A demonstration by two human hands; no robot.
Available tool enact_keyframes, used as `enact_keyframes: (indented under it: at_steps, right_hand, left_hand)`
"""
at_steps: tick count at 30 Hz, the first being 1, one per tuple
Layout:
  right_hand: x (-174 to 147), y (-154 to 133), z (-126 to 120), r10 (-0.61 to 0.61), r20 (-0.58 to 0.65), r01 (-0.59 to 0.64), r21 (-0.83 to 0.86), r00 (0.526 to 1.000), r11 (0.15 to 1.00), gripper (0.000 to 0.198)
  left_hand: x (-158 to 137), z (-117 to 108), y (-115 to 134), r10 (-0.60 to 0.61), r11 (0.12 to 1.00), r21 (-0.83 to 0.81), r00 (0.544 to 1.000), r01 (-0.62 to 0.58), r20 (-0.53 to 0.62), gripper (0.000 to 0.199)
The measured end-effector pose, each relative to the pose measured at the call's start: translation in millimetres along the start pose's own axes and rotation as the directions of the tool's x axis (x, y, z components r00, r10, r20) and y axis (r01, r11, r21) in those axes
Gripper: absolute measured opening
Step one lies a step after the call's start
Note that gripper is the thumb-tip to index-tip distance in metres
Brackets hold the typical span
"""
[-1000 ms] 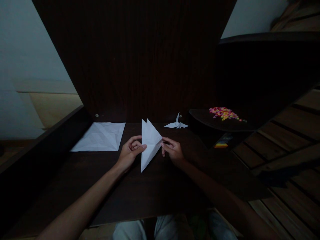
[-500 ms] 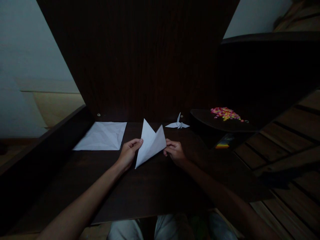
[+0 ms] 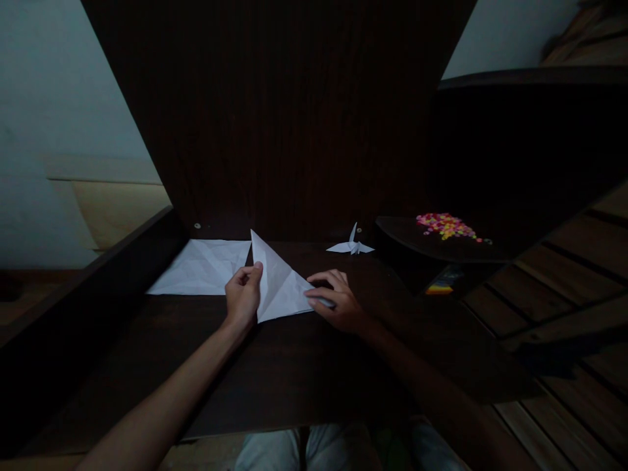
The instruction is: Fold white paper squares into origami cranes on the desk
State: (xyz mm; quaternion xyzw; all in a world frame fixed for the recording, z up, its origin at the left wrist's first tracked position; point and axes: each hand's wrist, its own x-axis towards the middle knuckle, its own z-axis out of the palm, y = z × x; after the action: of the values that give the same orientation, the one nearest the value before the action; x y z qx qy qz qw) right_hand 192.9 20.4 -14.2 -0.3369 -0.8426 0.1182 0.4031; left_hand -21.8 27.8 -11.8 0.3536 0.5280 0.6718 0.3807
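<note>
Between my hands is a white sheet of paper (image 3: 279,281), folded into a triangle with one tip pointing up and away from me. My left hand (image 3: 244,292) pinches its left edge, thumb on top. At the right corner, my right hand (image 3: 336,299) grips the paper between thumb and fingers. Behind my left hand a creased white paper sheet (image 3: 201,265) lies flat on the dark wooden desk (image 3: 255,386). A folded white paper crane (image 3: 352,246) rests near the back panel, beyond my right hand.
A raised side board (image 3: 93,297) runs along the left. On the right, a low curved shelf (image 3: 402,237) carries a heap of small colourful pieces (image 3: 449,226). Something yellow and orange (image 3: 439,288) sits beneath it. A tall dark panel (image 3: 284,124) rises at the back.
The folded paper has moved left and been laid out wider, its notched top now one straight slanting edge. My right hand has shifted onto its right corner.
</note>
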Motion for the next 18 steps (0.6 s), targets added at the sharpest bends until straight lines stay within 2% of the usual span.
enact_keyframes:
  at_steps: [4, 7, 11, 14, 18]
  right_hand:
    - [-1.5, -5.4, 1.7, -0.115, 0.046, 0.118, -0.072, 0.992, 0.99, 0.029]
    - [-2.8, -2.5, 4.6, -0.14, 0.105, 0.146, -0.054, 0.985, 0.988, 0.028]
    - [-3.5, 1.9, 7.0, -0.13, 0.117, 0.132, -0.017, 0.985, 0.991, 0.016]
    - [-3.5, 1.4, 8.0, -0.112, 0.113, 0.105, 0.065, 0.987, 0.992, 0.014]
    - [-3.1, -1.1, 8.6, -0.007, 0.023, 0.004, 0.117, 1.0, 0.993, 0.019]
  left_hand:
    - [-3.0, 1.0, 5.0, -0.065, 0.996, -0.055, 0.998, 0.067, 0.027, 0.036]
    - [-5.1, 1.7, 4.8, -0.076, 0.995, -0.056, 0.996, 0.078, 0.041, 0.037]
    - [-5.7, 2.1, 0.8, -0.07, 0.996, -0.05, 0.995, 0.074, 0.075, 0.04]
    - [-4.9, 2.4, -2.0, -0.087, 0.993, -0.063, 0.985, 0.098, 0.15, 0.042]
    - [-2.5, 2.0, -4.1, -0.094, 0.985, -0.12, 0.971, 0.123, 0.221, 0.042]
